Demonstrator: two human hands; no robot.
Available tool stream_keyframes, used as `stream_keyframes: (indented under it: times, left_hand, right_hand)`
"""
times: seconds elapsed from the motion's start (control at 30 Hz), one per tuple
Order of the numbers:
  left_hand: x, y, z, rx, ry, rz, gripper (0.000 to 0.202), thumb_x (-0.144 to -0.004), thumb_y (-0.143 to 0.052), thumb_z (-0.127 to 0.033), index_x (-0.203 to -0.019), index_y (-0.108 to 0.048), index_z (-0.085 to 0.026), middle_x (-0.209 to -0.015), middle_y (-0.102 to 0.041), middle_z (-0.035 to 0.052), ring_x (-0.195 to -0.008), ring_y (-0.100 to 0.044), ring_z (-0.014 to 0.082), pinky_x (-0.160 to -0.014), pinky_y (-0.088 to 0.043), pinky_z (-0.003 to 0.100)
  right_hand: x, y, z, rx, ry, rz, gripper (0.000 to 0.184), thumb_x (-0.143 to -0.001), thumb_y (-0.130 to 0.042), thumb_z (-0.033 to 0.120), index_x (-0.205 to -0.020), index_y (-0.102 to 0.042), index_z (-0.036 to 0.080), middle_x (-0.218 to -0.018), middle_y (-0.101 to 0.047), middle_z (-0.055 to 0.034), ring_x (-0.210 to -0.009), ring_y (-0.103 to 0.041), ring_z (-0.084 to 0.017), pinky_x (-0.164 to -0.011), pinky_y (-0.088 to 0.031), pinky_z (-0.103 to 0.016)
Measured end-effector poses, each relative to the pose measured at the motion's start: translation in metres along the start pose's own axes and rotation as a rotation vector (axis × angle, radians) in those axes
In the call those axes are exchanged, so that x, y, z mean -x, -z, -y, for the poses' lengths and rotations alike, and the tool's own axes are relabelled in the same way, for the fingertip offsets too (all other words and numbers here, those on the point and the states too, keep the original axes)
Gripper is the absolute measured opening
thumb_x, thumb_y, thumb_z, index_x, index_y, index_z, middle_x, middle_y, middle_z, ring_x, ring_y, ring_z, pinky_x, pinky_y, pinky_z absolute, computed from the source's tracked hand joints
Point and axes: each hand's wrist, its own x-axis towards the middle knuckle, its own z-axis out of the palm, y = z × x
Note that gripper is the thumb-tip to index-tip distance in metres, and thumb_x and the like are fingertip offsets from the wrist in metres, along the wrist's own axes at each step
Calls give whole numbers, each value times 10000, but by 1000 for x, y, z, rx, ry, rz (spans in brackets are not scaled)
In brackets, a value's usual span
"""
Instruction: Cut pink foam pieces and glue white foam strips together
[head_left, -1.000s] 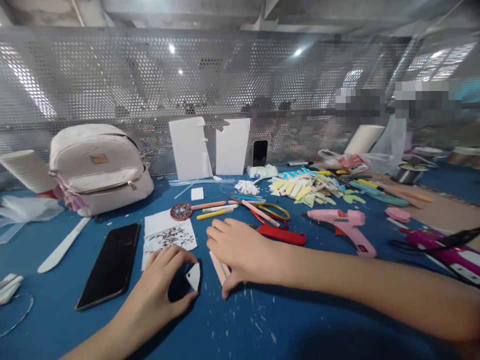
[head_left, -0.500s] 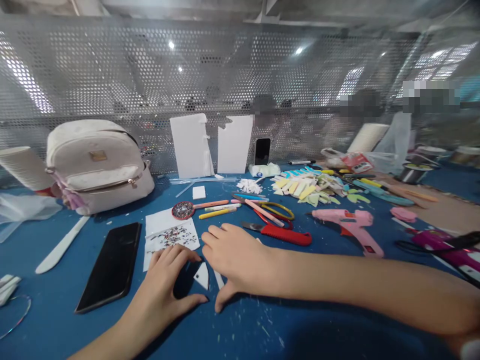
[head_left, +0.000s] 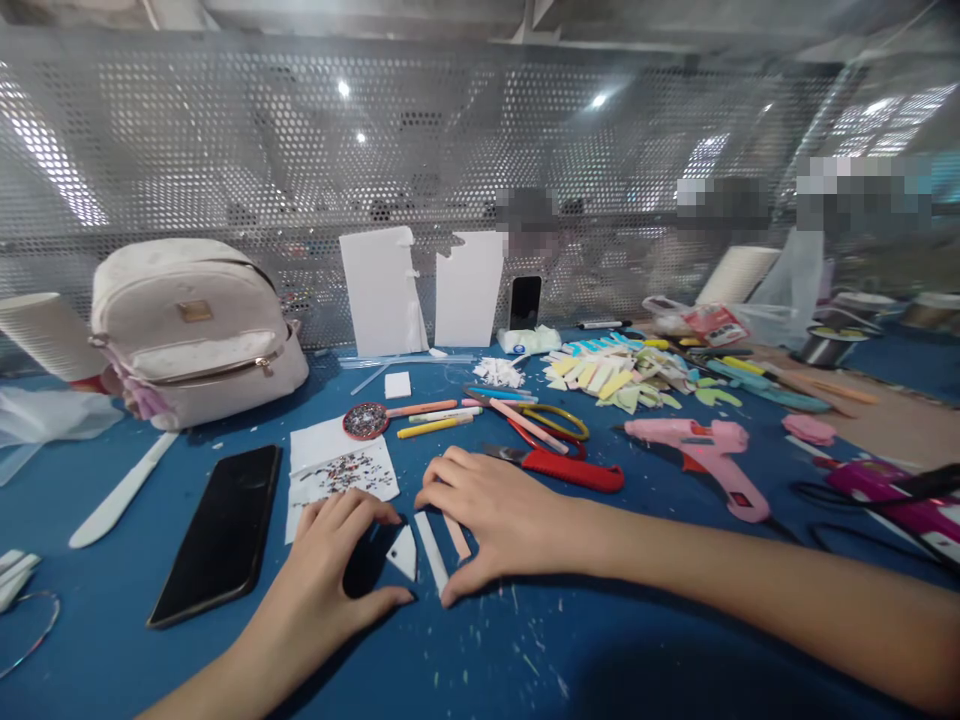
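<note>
My left hand (head_left: 341, 560) rests on the blue table with its thumb and fingers apart, curved beside a small white pointed piece (head_left: 403, 553) that has a dark dot on it. To the right, my right hand (head_left: 484, 520) arches over the table, thumb apart from the fingers. Its thumb tip meets the lower end of a narrow white strip (head_left: 431, 555). Partly under the palm lies a peach-coloured strip (head_left: 457, 537). Behind my left hand is a white paper sheet (head_left: 306, 448) strewn with tiny dark beads or sequins (head_left: 349, 475).
A black phone (head_left: 217, 535) and a white backpack (head_left: 195, 330) are on the left. Behind the hands lie a red-handled cutter (head_left: 574, 470), pens (head_left: 435, 427) and a round dish of bits (head_left: 366, 421). A pink glue gun (head_left: 697, 440) and coloured scraps (head_left: 615, 375) are on the right.
My right hand has shifted slightly right and its fingers have curled, uncovering more of the white strip and the peach-coloured strip. My left hand has stayed nearly still.
</note>
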Motion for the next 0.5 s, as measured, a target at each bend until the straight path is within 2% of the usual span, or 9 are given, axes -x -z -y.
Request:
stream_keyframes:
  times: [0.33, 0.5]
  left_hand:
    - [1, 2, 0, 2, 10, 13, 360, -814, -795, -372, -1105, -598, -296, -1155, -654, 36, -1101, -578, 321, -938, -397, 455]
    - [1, 1, 0, 11, 16, 6, 361, -817, -791, -365, -1113, -593, -302, -1165, -652, 35, -1110, -572, 322, -940, -401, 460]
  right_hand:
    - [4, -9, 1, 8, -4, -30, 569, -770, -766, 613, -1074, -678, 140, -1110, -628, -108, -1017, -544, -290, -829, -486, -414]
    - [9, 0, -6, -30, -60, -44, 714, -754, -793, 590, -1271, -620, 130, -1221, -606, -130, -1096, -532, -311, -904, -492, -448]
